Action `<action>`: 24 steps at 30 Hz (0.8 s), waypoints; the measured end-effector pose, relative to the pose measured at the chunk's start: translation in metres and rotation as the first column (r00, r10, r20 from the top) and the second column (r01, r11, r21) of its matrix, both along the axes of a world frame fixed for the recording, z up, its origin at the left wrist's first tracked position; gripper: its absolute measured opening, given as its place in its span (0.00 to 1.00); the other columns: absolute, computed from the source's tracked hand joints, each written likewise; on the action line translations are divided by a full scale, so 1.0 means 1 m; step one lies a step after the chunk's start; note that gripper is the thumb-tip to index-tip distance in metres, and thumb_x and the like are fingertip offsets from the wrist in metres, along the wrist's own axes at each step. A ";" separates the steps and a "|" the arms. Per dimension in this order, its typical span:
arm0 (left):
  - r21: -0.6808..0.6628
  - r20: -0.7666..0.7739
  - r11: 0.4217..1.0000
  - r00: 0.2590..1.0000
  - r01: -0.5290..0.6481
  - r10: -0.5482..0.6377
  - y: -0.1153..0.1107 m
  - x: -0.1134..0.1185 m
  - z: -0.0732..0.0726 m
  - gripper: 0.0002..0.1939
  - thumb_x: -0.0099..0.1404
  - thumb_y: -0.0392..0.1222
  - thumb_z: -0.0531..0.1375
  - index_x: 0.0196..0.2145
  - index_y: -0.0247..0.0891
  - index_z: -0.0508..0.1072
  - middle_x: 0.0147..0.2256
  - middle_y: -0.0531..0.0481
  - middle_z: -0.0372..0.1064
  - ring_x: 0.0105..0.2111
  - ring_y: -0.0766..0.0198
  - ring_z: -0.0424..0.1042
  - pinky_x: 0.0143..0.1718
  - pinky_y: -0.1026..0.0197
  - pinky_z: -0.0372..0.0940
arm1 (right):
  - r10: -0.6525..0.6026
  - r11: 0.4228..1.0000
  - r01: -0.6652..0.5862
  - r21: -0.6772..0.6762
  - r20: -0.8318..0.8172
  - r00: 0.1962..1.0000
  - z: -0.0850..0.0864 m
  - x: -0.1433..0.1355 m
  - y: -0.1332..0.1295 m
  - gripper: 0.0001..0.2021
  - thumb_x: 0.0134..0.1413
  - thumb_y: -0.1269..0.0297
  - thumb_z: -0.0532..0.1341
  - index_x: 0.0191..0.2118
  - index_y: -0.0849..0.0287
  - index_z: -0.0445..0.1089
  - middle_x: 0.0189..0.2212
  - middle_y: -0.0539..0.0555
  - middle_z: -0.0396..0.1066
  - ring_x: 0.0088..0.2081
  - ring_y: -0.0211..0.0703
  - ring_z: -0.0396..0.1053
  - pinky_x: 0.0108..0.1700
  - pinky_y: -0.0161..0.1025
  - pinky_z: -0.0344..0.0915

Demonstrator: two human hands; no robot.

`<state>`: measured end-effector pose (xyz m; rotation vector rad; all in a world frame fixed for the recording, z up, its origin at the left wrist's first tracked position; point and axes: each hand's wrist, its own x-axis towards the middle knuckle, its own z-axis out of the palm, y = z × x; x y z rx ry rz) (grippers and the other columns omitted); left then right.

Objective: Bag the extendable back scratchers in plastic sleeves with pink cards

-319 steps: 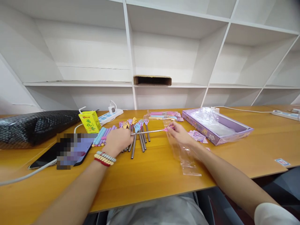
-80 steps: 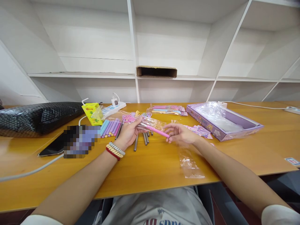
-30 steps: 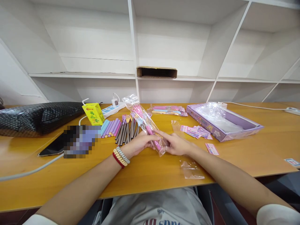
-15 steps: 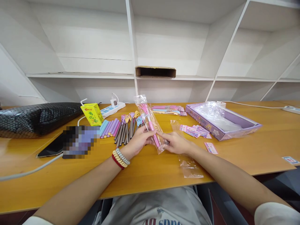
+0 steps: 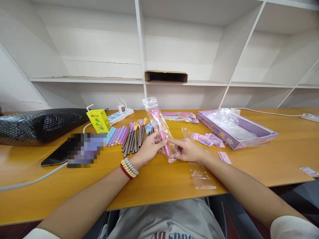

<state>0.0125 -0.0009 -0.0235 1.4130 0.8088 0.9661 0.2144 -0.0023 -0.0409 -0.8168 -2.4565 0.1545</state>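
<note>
A pink scratcher (image 5: pixel 162 135) lies inside a clear bag (image 5: pixel 171 132), held over the desk (image 5: pixel 134 191) between both hands. Its long axis runs aslant: the claw points away from the person and a little left, the handle end back and a little right. It looks light, with a fairly stiff shaft, while the film seems thin and slippery — gripping the thick handle through the bag should be surest. The left hand (image 5: pixel 149 148) pinches the handle part, thumb on top; the right hand (image 5: pixel 189 150) sets an outstretched forefinger against the film — whether it grips, I cannot tell. Left of them lie loose claw rods (image 5: pixel 135 141) and pastel tubes (image 5: pixel 118 135); to the right, small cards (image 5: pixel 208 139) and a purple box (image 5: pixel 216 131).
</note>
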 end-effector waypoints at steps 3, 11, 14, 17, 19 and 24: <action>0.002 0.014 1.000 1.000 -0.017 0.017 -0.002 0.001 0.003 0.18 0.56 0.43 0.62 0.43 0.33 0.67 0.32 0.46 0.72 0.27 0.65 0.71 0.28 0.63 0.68 | -0.005 1.000 0.005 0.001 -0.018 1.000 -0.002 -0.001 0.000 0.31 0.49 0.60 0.61 0.59 0.59 0.56 0.22 0.47 0.66 0.21 0.33 0.59 0.26 0.30 0.56; -0.101 0.027 0.994 0.998 0.052 -0.049 0.000 0.000 0.000 0.16 0.55 0.43 0.63 0.38 0.32 0.68 0.32 0.46 0.71 0.29 0.62 0.72 0.30 0.57 0.70 | 0.004 0.999 -0.005 -0.041 -0.026 1.000 0.001 -0.003 -0.002 0.30 0.50 0.57 0.61 0.58 0.60 0.58 0.24 0.49 0.69 0.22 0.34 0.62 0.28 0.31 0.58; -0.093 0.041 0.995 0.999 0.027 -0.023 0.002 -0.001 -0.001 0.15 0.56 0.44 0.62 0.38 0.33 0.67 0.30 0.47 0.70 0.27 0.62 0.72 0.28 0.56 0.70 | 0.033 0.995 -0.036 -0.088 -0.037 0.999 0.006 -0.001 -0.005 0.32 0.50 0.55 0.60 0.60 0.60 0.54 0.25 0.49 0.69 0.22 0.33 0.62 0.27 0.31 0.58; -0.072 0.065 0.996 0.996 -0.049 0.054 0.004 -0.002 0.001 0.14 0.56 0.43 0.62 0.37 0.33 0.67 0.30 0.48 0.69 0.27 0.63 0.71 0.26 0.59 0.69 | 0.054 0.993 -0.058 -0.104 -0.039 0.998 0.008 0.001 -0.006 0.38 0.43 0.48 0.64 0.59 0.60 0.56 0.23 0.48 0.68 0.22 0.34 0.61 0.26 0.31 0.57; -0.071 0.074 0.992 0.991 -0.105 0.110 0.006 -0.004 0.002 0.14 0.55 0.43 0.63 0.35 0.33 0.67 0.29 0.49 0.69 0.26 0.64 0.71 0.26 0.60 0.69 | 0.070 0.992 -0.072 -0.101 -0.026 0.997 0.008 0.001 -0.006 0.38 0.38 0.46 0.66 0.55 0.60 0.61 0.23 0.48 0.68 0.22 0.34 0.60 0.26 0.32 0.57; -0.081 0.079 0.981 0.980 -0.174 0.181 0.009 -0.006 0.001 0.13 0.54 0.43 0.63 0.35 0.33 0.68 0.28 0.49 0.69 0.25 0.64 0.70 0.25 0.61 0.69 | 0.139 0.988 -0.138 -0.074 0.001 0.990 0.008 0.001 -0.004 0.18 0.48 0.54 0.63 0.44 0.59 0.71 0.30 0.53 0.72 0.28 0.36 0.66 0.32 0.33 0.61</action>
